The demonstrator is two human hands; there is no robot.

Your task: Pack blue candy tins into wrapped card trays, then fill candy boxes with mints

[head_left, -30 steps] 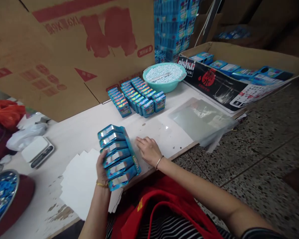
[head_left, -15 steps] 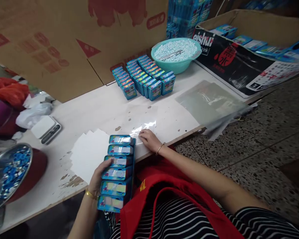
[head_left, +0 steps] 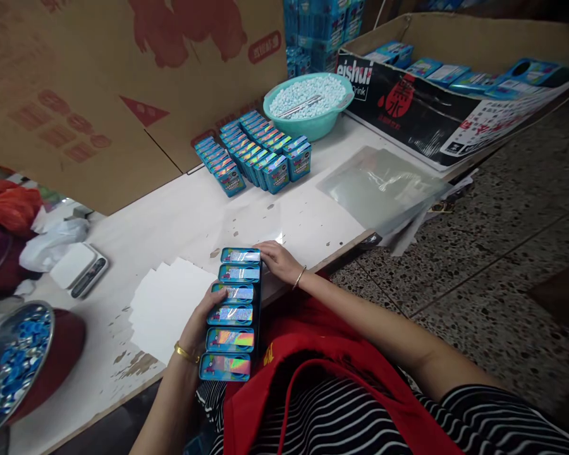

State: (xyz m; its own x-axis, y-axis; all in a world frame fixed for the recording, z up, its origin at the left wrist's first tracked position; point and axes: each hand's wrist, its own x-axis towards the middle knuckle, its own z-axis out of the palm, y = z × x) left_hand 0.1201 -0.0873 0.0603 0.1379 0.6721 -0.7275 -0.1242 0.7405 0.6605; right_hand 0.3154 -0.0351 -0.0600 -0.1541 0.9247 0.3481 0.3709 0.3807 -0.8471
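Note:
My left hand (head_left: 203, 316) grips a display box of small blue tins (head_left: 230, 314) from its left side, thumb over one tin. The tins stand in a row, with shiny rainbow strips on their upward sides. At the box's far end, my right hand (head_left: 282, 262) has its fingers bent at the near edge of a clear plastic bag (head_left: 253, 221) lying flat on the table. Its fingertips are close against the farthest tin and partly hidden. A fan of white cards (head_left: 171, 303) lies left of my left hand.
Rows of filled blue boxes (head_left: 256, 151) stand at the back by a teal basin (head_left: 308, 107) of pale candies with tongs. Clear plastic sheets (head_left: 384, 186) lie at right beside a black carton (head_left: 417, 114). At left are a white scale (head_left: 79, 268) and a bowl of blue pieces (head_left: 23, 360).
My left hand has carried the box of tins up and right, toward the plastic bag. My right hand's fingers now meet the box's far end. The camera view has shifted slightly.

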